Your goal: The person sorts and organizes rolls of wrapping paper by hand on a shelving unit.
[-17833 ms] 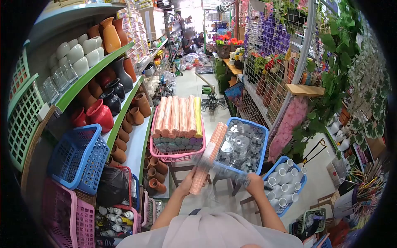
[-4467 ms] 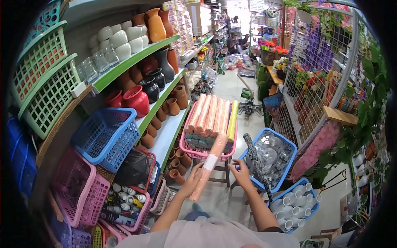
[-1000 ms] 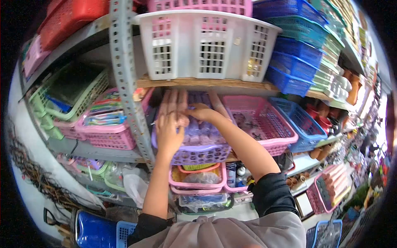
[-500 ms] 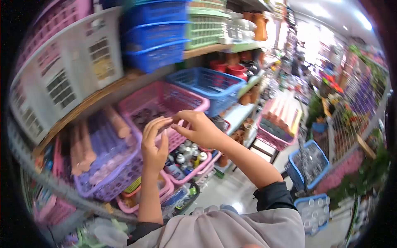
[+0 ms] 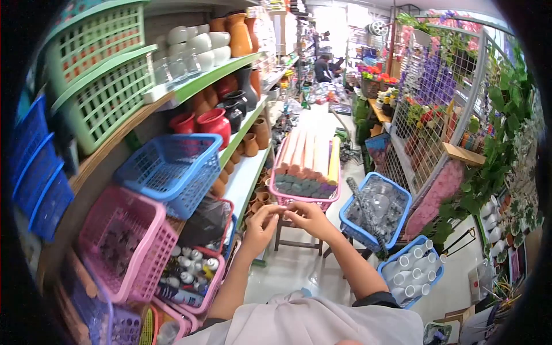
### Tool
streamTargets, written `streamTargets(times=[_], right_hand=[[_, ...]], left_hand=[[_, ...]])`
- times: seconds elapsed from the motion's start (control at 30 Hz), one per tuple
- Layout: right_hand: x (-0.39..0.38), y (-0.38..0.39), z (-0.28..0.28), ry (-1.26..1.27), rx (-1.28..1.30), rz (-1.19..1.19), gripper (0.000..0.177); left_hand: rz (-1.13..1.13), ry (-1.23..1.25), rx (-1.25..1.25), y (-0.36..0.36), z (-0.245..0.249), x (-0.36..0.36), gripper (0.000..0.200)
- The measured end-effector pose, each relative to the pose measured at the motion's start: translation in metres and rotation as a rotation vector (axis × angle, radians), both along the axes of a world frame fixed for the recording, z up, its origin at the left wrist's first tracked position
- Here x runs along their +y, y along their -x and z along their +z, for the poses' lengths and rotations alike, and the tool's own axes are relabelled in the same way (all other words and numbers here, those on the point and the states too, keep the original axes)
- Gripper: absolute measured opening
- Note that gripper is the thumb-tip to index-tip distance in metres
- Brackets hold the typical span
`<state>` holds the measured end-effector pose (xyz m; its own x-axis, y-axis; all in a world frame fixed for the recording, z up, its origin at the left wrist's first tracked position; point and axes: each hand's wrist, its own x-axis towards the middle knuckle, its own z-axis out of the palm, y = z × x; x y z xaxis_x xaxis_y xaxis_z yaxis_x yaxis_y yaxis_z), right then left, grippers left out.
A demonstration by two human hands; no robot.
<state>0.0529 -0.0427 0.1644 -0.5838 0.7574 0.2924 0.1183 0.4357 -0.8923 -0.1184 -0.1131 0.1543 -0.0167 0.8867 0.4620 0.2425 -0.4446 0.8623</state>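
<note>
Left hand (image 5: 261, 223) and right hand (image 5: 309, 217) meet fingertip to fingertip just before the pink basket (image 5: 303, 199) of rolls (image 5: 310, 150) (whatever they pinch is too small to tell), so a careless jolt could likely knock that basket off its stool (image 5: 297, 237).

Left forearm (image 5: 233, 282) and right forearm (image 5: 344, 260) bare, rising from lower centre of frame; left hand (image 5: 261, 225) and right hand (image 5: 309, 218) meet mid-frame, fingers curled, tips pinched and touching
</note>
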Motion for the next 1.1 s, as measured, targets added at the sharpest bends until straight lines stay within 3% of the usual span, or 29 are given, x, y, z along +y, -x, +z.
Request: streamTargets(times=[0.1,0.33,0.6,0.67,0.8,0.93,1.0,1.1], right_hand=[[0.037,-0.03,-0.018,0.16,0.029,-0.037,0.024],[0.099,-0.08,-0.052,0.279,0.089,-0.109,0.025],[0.161,-0.096,-0.084,0.35,0.005,-0.232,0.02],[0.178,-0.092,-0.093,0.369,0.053,-0.236,0.02],[0.211,-0.074,-0.109,0.41,0.069,-0.264,0.021],[0.252,-0.049,-0.102,0.34,0.022,-0.359,0.022],[0.273,-0.034,-0.097,0.098,-0.043,-0.434,0.022],[0.309,-0.006,-0.097,-0.052,-0.174,-0.455,0.025]], left_hand=[[-0.064,0.043,-0.042,-0.026,-0.019,0.048,0.023],[-0.116,0.194,-0.175,-0.071,-0.046,0.122,0.023],[0.121,0.205,-0.168,-0.056,-0.087,0.197,0.021],[0.266,0.061,0.017,-0.045,-0.096,0.216,0.022],[0.335,0.081,0.074,-0.027,-0.106,0.248,0.021],[0.374,0.0,0.223,-0.009,-0.105,0.291,0.022],[0.374,0.0,0.248,0.0,-0.105,0.316,0.024],[0.369,-0.01,0.323,0.015,-0.113,0.354,0.028]])
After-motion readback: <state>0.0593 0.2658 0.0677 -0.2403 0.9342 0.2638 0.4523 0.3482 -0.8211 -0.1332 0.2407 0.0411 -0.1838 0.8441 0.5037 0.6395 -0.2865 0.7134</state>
